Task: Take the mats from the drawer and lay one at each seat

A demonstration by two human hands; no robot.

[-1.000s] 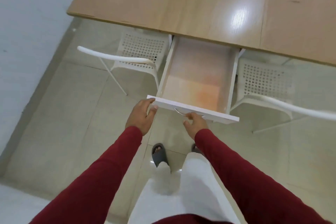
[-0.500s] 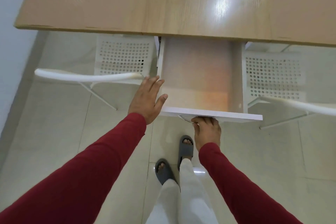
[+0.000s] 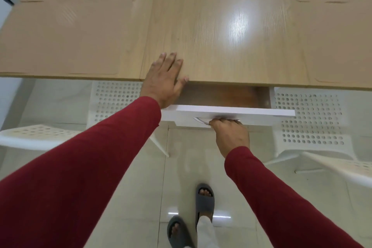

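The drawer (image 3: 227,110), white-fronted, projects partly from beneath the near edge of the wooden table (image 3: 221,26). The right hand (image 3: 231,135) grasps the metal handle (image 3: 201,122) on the drawer front, fingers curled around it. The left hand (image 3: 164,80) lies flat, fingers extended, on the table edge beside the drawer. Faint mat-like outlines show on the tabletop; whether they are mats cannot be told. White perforated chairs (image 3: 310,119) flank the drawer.

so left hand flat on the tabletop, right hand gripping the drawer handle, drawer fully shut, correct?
Not quite. The head view shows the drawer partly open: its white front stands clear of the table edge, and the wooden inside shows in the gap. The rest holds: the left hand lies flat on the tabletop, and the right hand grips the metal drawer handle.
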